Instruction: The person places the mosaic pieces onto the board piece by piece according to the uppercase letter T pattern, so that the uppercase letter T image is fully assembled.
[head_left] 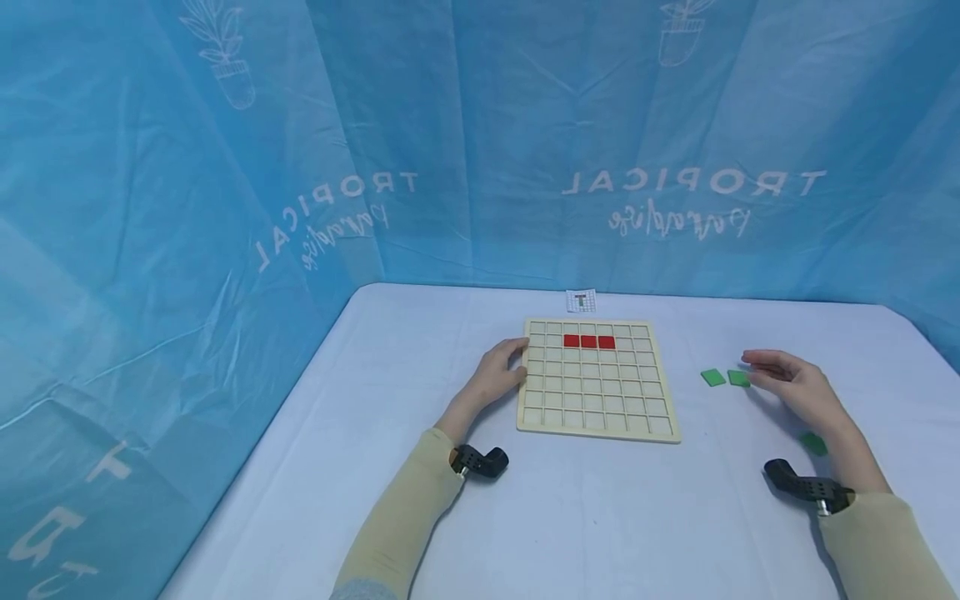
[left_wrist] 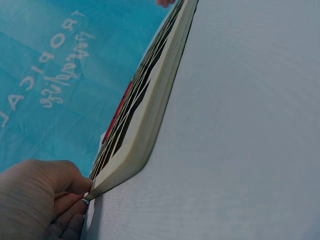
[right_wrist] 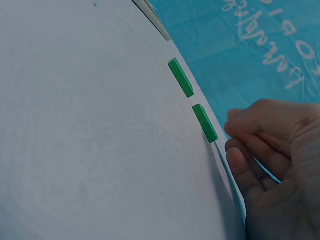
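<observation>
A square wooden grid board (head_left: pixel 600 379) lies on the table, with three red tiles (head_left: pixel 588 342) side by side in a row near its far edge. My left hand (head_left: pixel 497 371) pinches the board's left edge between thumb and fingers, also seen close up in the left wrist view. Over the table to the right, my right hand (head_left: pixel 798 392) has its fingers loosely bent and nothing shows between them. Its fingertips are right beside a green tile (head_left: pixel 738 378). Another green tile (head_left: pixel 712 377) lies just left of that one. A third green piece (head_left: pixel 813 443) is partly covered by the right wrist.
Beyond the board's far edge lies a small white card (head_left: pixel 581 301) printed with a grid and a T-shaped figure. The table wears a white cloth (head_left: pixel 600 517). Blue printed curtains (head_left: pixel 510 225) rise behind the table and on its left side.
</observation>
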